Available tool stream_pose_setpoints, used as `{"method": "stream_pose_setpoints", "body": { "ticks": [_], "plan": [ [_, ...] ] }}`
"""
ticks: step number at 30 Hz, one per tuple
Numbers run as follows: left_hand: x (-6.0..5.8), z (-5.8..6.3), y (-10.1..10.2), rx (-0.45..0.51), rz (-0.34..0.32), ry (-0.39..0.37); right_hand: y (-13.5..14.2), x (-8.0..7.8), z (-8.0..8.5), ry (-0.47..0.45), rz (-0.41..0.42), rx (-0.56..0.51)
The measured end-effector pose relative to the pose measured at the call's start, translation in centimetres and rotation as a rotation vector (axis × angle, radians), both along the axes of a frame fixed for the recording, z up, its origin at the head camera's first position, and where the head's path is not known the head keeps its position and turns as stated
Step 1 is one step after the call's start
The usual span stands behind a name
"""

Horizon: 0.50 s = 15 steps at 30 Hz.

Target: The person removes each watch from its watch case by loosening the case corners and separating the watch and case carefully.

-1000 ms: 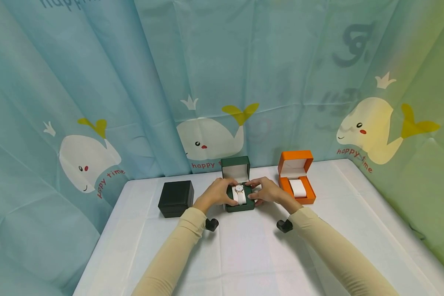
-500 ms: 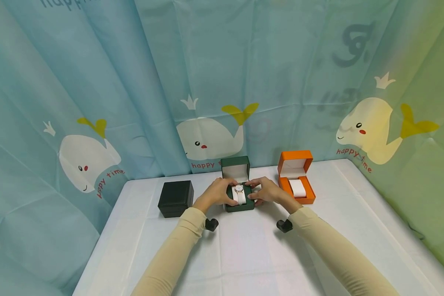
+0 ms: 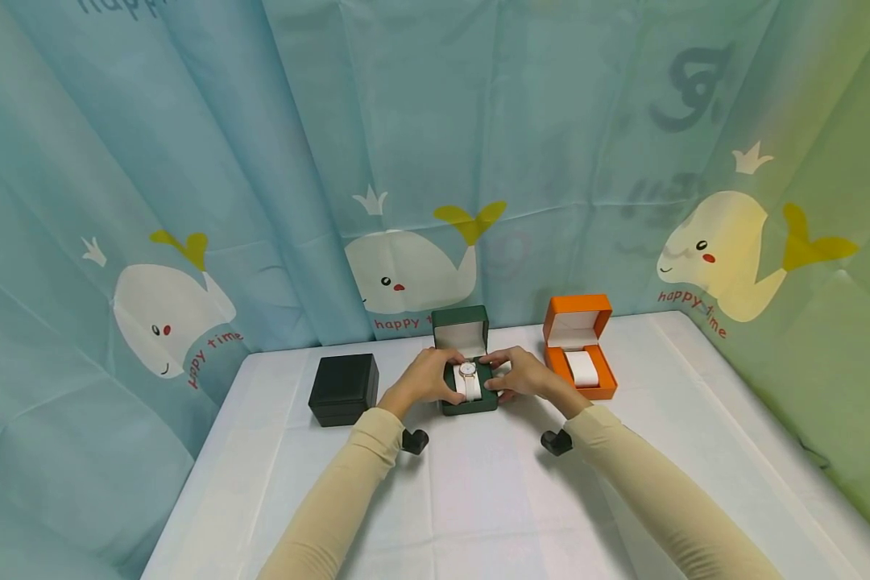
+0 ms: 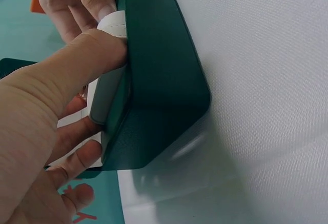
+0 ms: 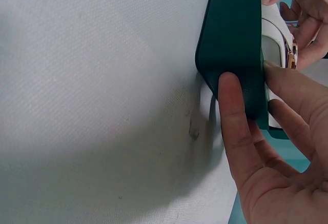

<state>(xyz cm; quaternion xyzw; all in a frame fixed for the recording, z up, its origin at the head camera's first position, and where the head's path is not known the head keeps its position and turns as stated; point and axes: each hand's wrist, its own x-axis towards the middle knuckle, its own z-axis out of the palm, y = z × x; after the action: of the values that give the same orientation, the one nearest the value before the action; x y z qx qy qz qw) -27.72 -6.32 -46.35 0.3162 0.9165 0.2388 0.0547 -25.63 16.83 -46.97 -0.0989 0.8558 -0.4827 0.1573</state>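
An open green watch box [image 3: 471,408] stands at the table's back with its lid raised. Inside lies a wristwatch [image 3: 467,370] with a pale strap and rose-gold case, wrapped round a white cushion [image 4: 105,95]. My left hand [image 3: 426,376] pinches the cushion and strap, its thumb [image 4: 92,55] at the front edge and its fingers toward the back. From the other side, my right hand [image 3: 528,374] grips the box's wall. One right finger [image 5: 233,101] lies against the outside, while other fingertips sit along the rim beside the cushion.
To the right is an open orange watch box [image 3: 578,304] holding a white cushion [image 3: 584,368]. A closed black box [image 3: 344,383] sits to the left. Behind the white-covered table [image 3: 478,499] hangs a blue-green curtain [image 3: 420,121] printed with whales.
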Motion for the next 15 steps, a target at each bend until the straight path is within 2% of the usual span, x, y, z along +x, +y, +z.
{"method": "stream_pose_setpoints", "body": {
  "ticks": [15],
  "plan": [
    [-0.06,-0.56,-0.14,0.041,0.01,0.006,0.03,-0.08,-0.06,0.009,0.004,0.019]
  ]
}}
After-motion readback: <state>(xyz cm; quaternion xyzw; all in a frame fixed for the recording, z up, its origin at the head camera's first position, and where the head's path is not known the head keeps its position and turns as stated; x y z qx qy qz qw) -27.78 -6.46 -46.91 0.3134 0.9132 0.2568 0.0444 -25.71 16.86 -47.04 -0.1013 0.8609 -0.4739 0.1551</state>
